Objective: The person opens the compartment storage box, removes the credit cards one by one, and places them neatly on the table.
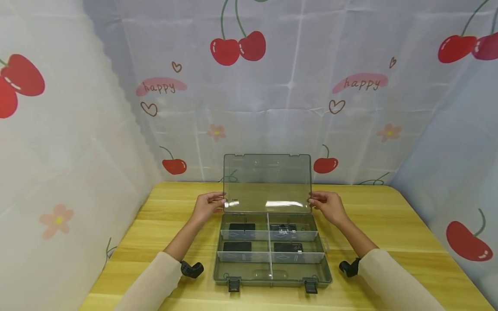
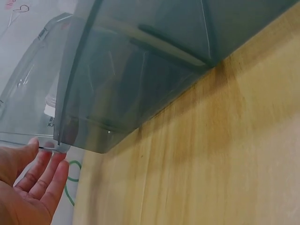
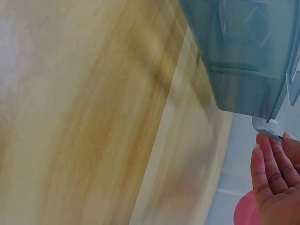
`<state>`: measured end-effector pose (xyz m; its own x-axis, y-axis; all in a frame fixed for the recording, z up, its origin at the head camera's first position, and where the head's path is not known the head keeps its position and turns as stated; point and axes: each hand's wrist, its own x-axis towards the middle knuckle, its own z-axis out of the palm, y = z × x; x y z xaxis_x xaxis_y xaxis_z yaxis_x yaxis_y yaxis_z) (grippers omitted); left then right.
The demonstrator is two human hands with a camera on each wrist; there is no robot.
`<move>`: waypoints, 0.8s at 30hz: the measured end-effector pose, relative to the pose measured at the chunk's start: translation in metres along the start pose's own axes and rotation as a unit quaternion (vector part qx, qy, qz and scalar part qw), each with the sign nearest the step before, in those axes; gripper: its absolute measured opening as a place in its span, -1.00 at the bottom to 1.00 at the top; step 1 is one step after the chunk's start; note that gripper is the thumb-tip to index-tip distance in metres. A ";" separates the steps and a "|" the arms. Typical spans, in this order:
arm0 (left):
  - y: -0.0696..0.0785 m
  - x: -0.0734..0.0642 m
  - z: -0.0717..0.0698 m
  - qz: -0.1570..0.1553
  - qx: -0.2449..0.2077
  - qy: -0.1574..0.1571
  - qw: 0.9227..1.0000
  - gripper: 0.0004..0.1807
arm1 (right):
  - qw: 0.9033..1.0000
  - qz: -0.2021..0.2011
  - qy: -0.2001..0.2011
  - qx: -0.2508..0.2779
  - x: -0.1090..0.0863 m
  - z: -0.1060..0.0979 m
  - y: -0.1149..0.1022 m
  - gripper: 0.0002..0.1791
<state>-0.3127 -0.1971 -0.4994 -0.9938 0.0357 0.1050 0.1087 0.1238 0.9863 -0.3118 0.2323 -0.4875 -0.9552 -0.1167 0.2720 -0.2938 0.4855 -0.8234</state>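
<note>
A clear grey plastic organizer box (image 1: 249,267) sits with its transparent lid (image 1: 268,181) raised upright at the back. My left hand (image 1: 205,206) pinches the lid's left edge low down, near the hinge side. On the opposite edge, my right hand (image 1: 330,207) holds the lid between thumb and fingers. In the right wrist view the thumb and fingertips (image 3: 263,140) meet at the lid's corner. Black cards lie in the back-left (image 1: 242,226), back-right (image 1: 278,227), middle-left (image 1: 237,246) and middle-right (image 1: 288,247) compartments. Both front compartments hold nothing.
The box rests on a yellow wood-grain table (image 1: 163,242). Two black latches, one being the left latch (image 1: 234,285), hang from its front wall. A cloth backdrop (image 1: 268,108) printed with cherries rises behind the table and along both sides.
</note>
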 end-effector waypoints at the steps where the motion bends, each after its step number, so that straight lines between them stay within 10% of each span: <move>1: -0.001 0.000 0.000 -0.001 0.001 0.000 1.000 -0.65 | 1.000 0.003 -0.001 -0.002 0.000 0.000 0.000 -0.68; 24: -0.010 -0.013 -0.003 -0.054 0.022 -0.025 0.998 -0.60 | 0.997 0.045 -0.065 0.002 -0.001 0.007 0.007 -0.62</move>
<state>-0.3011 -0.2015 -0.5101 -0.9976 0.0690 -0.0100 0.0021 0.1730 0.9849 -0.3130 0.2299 -0.4967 -0.9741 -0.1851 0.1298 -0.2065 0.4952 -0.8439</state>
